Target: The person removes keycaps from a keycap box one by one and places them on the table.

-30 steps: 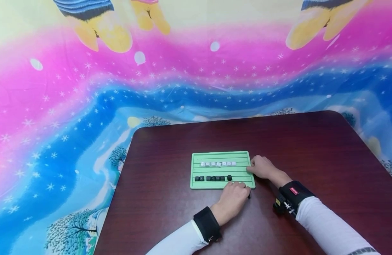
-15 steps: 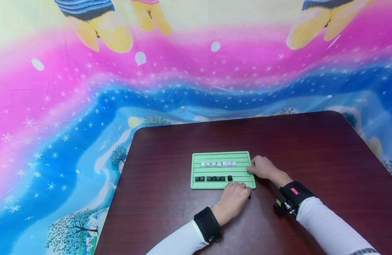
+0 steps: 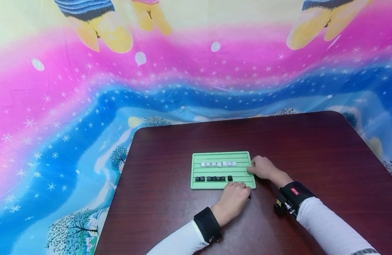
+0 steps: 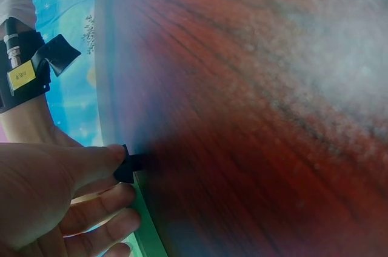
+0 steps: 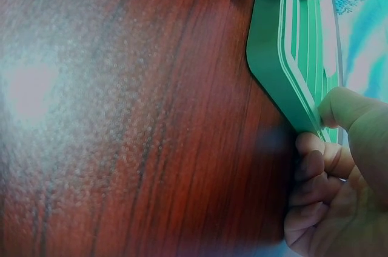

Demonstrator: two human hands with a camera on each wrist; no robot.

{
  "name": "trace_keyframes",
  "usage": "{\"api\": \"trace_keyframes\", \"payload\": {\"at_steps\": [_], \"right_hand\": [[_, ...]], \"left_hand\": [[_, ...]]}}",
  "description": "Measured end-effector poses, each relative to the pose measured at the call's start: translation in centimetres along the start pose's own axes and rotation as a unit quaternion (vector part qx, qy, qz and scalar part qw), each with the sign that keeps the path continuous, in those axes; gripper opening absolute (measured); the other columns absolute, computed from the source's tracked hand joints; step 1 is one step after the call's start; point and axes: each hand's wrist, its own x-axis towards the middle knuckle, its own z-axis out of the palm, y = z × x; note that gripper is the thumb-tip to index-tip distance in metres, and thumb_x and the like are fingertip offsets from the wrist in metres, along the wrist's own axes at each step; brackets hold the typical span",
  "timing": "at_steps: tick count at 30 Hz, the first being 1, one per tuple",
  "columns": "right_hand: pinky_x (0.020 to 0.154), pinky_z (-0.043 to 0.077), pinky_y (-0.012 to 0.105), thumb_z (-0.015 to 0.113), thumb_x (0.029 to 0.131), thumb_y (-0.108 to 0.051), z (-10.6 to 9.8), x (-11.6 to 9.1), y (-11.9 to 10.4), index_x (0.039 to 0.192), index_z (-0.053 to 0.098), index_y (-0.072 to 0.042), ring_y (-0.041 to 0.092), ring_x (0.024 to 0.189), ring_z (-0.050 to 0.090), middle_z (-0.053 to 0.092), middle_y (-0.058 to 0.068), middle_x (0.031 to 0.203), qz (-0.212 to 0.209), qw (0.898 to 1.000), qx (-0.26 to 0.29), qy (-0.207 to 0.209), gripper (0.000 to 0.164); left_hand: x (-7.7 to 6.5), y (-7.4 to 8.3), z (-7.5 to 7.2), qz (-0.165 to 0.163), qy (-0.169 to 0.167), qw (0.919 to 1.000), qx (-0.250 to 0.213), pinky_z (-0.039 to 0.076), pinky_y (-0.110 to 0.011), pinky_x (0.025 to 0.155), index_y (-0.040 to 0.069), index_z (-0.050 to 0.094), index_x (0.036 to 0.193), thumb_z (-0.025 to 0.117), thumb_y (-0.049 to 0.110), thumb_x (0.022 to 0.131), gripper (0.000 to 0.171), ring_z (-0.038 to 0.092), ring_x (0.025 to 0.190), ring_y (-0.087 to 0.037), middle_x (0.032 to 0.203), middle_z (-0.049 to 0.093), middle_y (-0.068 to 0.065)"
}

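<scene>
A green ridged tray [image 3: 242, 174] lies flat on the table. Along an upper groove runs a row of white keycaps [image 3: 219, 164]; lower down, black keycaps [image 3: 209, 179] form another row with gaps in it. My left hand [image 3: 233, 199] is at the tray's near edge, pinching a small black keycap [image 4: 125, 171] between thumb and index finger, over the tabletop. At the tray's right side, my right hand [image 3: 263, 168] grips the rim, thumb on top and the other fingers [image 5: 312, 165] curled against its outer side.
The dark red-brown wooden table [image 3: 164, 152] extends around the tray on all sides. Its far edge meets a colourful patterned cloth [image 3: 183, 63]. Black straps with camera mounts [image 3: 283, 203] sit on both wrists.
</scene>
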Motion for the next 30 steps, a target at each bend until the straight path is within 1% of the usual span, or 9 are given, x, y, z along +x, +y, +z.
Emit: {"api": "trace_keyframes", "payload": {"at_steps": [5, 10, 18, 22, 25, 30], "right_hand": [[0.051, 0.023, 0.023, 0.062, 0.089, -0.019, 0.0, 0.0, 0.0, 0.055, 0.034, -0.019, 0.01, 0.047, 0.026, 0.026, -0.008, 0.051, 0.001, 1.0, -0.006, 0.005, 0.045], [0.051, 0.024, 0.023, 0.063, 0.088, -0.019, 0.0, 0.0, -0.1, 0.054, 0.034, -0.019, 0.01, 0.047, 0.027, 0.027, -0.008, 0.051, 0.001, 1.0, -0.01, 0.006, 0.044], [0.051, 0.024, 0.023, 0.063, 0.088, -0.019, -0.1, 0.0, -0.2, 0.054, 0.035, -0.018, 0.011, 0.046, 0.028, 0.027, -0.007, 0.051, 0.009, 1.0, -0.014, 0.003, 0.043], [0.051, 0.024, 0.023, 0.062, 0.088, -0.018, 0.0, 0.1, -0.2, 0.054, 0.036, -0.018, 0.01, 0.046, 0.028, 0.027, -0.007, 0.051, 0.009, 1.0, -0.013, 0.0, 0.043], [0.051, 0.025, 0.024, 0.063, 0.089, -0.019, 0.0, 0.1, -0.2, 0.054, 0.036, -0.019, 0.01, 0.046, 0.029, 0.027, -0.008, 0.051, 0.013, 1.0, -0.015, -0.002, 0.044], [0.051, 0.026, 0.024, 0.064, 0.089, -0.02, 0.0, 0.3, -0.1, 0.054, 0.037, -0.018, 0.01, 0.046, 0.03, 0.028, -0.007, 0.051, 0.017, 1.0, -0.017, 0.0, 0.044]], "left_hand": [[0.0, -0.1, -0.1, -0.003, -0.01, 0.9999, -0.012, 0.045, -0.022, 0.064, 0.028, 0.071, 0.089, 0.079, 0.039, 0.084, 0.015, 0.064, 0.076, -0.006, 0.083, 0.066, 0.012], [0.1, -0.2, -0.2, -0.006, -0.014, 0.9996, -0.025, 0.043, -0.022, 0.064, 0.027, 0.071, 0.09, 0.079, 0.043, 0.084, 0.018, 0.064, 0.077, -0.006, 0.083, 0.065, 0.012], [0.3, -0.5, -0.7, -0.008, -0.015, 0.9993, -0.035, 0.038, -0.022, 0.059, 0.025, 0.072, 0.094, 0.076, 0.044, 0.086, 0.021, 0.063, 0.075, -0.007, 0.085, 0.066, 0.011], [0.4, -0.7, -1.0, -0.009, -0.009, 0.9992, -0.039, 0.041, -0.024, 0.061, 0.025, 0.071, 0.094, 0.075, 0.043, 0.087, 0.02, 0.064, 0.077, -0.008, 0.086, 0.067, 0.01], [0.4, -0.9, -1.1, -0.01, -0.004, 0.9993, -0.037, 0.044, -0.025, 0.065, 0.024, 0.071, 0.094, 0.073, 0.045, 0.089, 0.021, 0.065, 0.08, -0.009, 0.087, 0.067, 0.01], [0.4, -1.3, -1.1, -0.013, 0.013, 0.9993, -0.032, 0.049, -0.027, 0.07, 0.024, 0.072, 0.094, 0.071, 0.045, 0.09, 0.021, 0.066, 0.081, -0.01, 0.086, 0.067, 0.01]]}}
